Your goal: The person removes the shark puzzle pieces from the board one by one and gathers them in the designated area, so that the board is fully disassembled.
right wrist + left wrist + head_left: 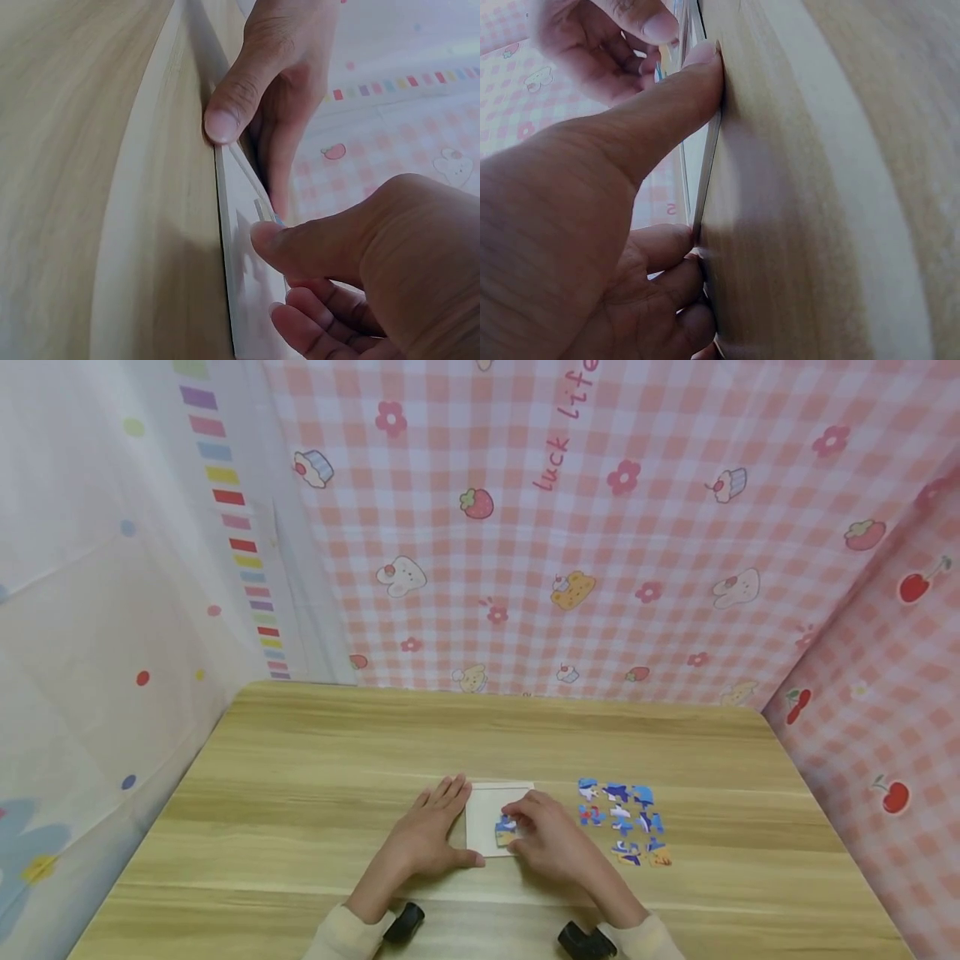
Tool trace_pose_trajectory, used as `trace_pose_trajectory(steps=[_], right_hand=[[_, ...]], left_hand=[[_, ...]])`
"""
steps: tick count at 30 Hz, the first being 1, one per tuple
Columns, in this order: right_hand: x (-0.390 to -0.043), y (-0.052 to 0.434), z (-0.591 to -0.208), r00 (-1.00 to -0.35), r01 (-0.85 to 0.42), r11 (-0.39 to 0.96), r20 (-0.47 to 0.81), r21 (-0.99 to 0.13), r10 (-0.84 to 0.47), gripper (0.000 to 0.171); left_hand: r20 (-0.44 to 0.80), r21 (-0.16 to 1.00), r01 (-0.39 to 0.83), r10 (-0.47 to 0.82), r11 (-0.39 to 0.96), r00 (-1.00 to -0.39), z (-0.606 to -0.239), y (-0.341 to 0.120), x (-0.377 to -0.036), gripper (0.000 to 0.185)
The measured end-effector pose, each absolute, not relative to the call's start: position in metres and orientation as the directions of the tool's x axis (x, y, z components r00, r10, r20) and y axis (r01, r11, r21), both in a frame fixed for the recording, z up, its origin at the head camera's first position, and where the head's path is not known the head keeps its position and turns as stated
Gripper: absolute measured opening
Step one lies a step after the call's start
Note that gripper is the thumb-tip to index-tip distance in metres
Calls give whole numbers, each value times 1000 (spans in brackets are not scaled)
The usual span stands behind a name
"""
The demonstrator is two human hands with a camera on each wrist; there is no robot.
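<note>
A white puzzle board [482, 814] with a thin raised edge lies flat on the table in the head view. My left hand [431, 831] rests along its left side, fingers stretched out and thumb [701, 71] against the near left corner. From the right, my right hand [551, 839] reaches over the board and pinches a jigsaw piece [506, 833] between thumb and fingers. Blue shows on the piece's upper part, sandy yellow on its lower part. In the right wrist view the thumb [281, 244] covers most of it, and only a thin edge shows close over the board.
Several loose jigsaw pieces [619, 812], blue, white and sandy, lie in rough rows right of the board. The wood-grain table [360, 743] meets a pink checked cloth [525, 552] at the back. A black wrist band [405, 923] shows at the left sleeve.
</note>
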State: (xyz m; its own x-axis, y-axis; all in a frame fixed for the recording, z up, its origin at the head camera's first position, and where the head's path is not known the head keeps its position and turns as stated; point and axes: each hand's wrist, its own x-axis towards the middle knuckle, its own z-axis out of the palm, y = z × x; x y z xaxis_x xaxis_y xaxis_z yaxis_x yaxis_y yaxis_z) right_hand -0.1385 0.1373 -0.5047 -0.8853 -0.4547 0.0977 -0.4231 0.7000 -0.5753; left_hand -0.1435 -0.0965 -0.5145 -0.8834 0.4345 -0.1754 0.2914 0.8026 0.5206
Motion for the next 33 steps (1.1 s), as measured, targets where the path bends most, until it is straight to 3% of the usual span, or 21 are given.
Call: trace_pose_trajectory(steps=[8, 24, 33], right_hand=[[-131, 157, -504, -918, -357, 701, 93, -617, -386, 35], [-125, 201, -509, -912, -410, 731, 244, -545, -329, 41], [-117, 222, -513, -924, -381, 766, 236, -517, -300, 42]], left_hand=[[-173, 524, 294, 438, 800, -882, -515, -96, -144, 110], [-162, 524, 302, 442, 796, -882, -515, -95, -145, 110], [-169, 528, 293, 437, 797, -883, -514, -97, -143, 110]])
